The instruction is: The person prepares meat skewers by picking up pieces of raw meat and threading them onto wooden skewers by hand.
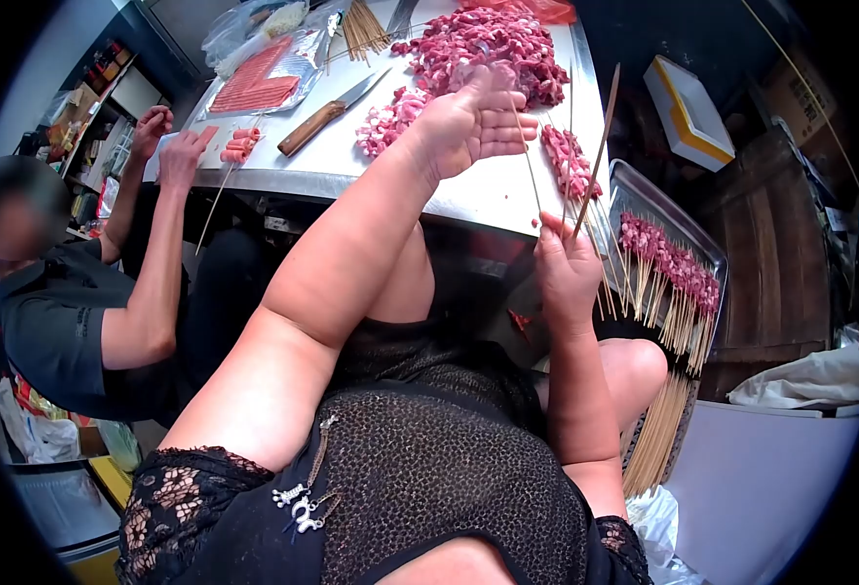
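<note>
We've got a thin bare skewer [533, 175] in our right grip [568, 268], right of frame centre, closed on its lower end w/ the shaft slanting up-left; a thicker-looking stick [600, 136] rises from the same fist. Our left grip [473, 127], upper middle, is wide: fingers straight & spread, palm toward us, the thin skewer crossing near the fingers. Can't tell if they touch, & the thumb end's blurry vs. the raw meat pile [522, 49] behind it.

Meat's mostly top centre on the white surface [337, 164], w/ a smaller heap [385, 122] just left of our wrist. Loaded skewers [568, 161] sit at the surface's right edge; more finished ones [678, 268] lie in the metal tray [678, 220], right side of frame.

Step in hand's prob. threading meat cubes, at the start of a stick, since no pcs show on the thin one. Next move, we reckon, calls for a small pinch of meat from the pile, then lining it up w/ the skewer tip, fingers clear of the point.
</note>
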